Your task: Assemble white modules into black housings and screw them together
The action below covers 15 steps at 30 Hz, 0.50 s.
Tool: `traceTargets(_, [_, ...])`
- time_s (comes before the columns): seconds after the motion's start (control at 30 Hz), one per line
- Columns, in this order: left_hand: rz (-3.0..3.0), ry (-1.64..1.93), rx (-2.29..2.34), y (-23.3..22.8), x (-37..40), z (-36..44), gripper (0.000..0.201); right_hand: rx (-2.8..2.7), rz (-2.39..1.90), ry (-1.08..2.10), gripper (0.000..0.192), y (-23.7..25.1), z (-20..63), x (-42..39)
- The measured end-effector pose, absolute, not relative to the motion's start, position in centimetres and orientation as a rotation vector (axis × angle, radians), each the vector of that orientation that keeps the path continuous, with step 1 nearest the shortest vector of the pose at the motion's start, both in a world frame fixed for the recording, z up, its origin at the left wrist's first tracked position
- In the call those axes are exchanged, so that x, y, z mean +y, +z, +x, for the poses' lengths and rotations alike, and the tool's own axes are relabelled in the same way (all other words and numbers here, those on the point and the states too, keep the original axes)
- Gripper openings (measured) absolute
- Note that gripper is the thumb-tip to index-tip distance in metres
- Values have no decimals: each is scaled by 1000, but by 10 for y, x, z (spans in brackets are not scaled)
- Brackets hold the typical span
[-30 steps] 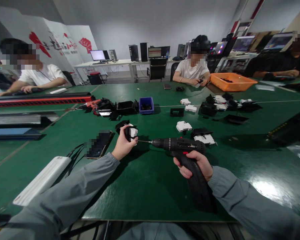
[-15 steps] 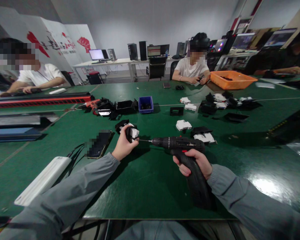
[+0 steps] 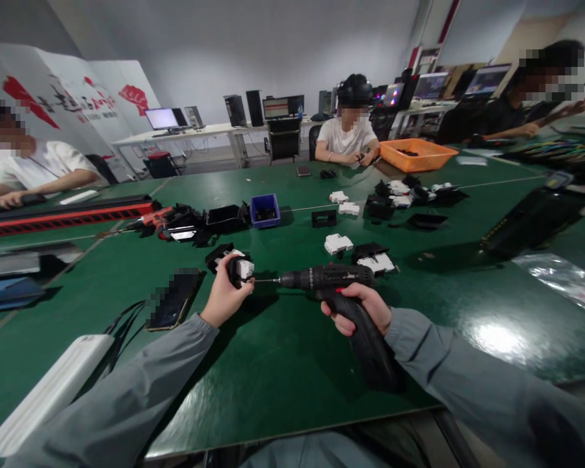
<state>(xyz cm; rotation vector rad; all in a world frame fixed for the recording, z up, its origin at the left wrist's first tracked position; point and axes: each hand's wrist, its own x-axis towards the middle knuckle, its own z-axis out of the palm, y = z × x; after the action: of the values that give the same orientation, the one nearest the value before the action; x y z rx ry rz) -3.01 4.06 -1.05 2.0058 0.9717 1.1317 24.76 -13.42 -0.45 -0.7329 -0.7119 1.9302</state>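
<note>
Close over the green worktop (image 3: 283,364), left hand (image 3: 223,296) with fingers (image 3: 234,261) curled tight round a small black-and-white part (image 3: 241,268), held just above the surface beside a dark phone (image 3: 173,299). Right hand (image 3: 358,305) wrapped fully round the grip of a black power drill (image 3: 341,292), bit tip touching the part's right side. Likely trouble from here: bit skating off the screw head if tilted, then jabbing the nearby left fingers; part twisting in the hand under torque; too much push stripping the screw. Counted: one drill in hand, a second red one (image 3: 151,220) lying far left; one blue bin (image 3: 264,210); one orange tray (image 3: 416,155); roughly four loose white parts (image 3: 338,244) mid-worktop, further black ones too jumbled to count; three other people seated round.
</note>
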Motion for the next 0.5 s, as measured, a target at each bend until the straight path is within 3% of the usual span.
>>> traceTargets(0.23, [2048,1111,1000,-12,42,-32,63,-859,-742,1711,36,15,268,-136])
traceTargets(0.4, [2060,1085,998,-9,40,-31,63,-1084,-1023,1110,37,42,313,-143])
traceTargets(0.5, [2090,1069,987,-8,39,-30,63,-1346,-1374,547,39,56,351,-154])
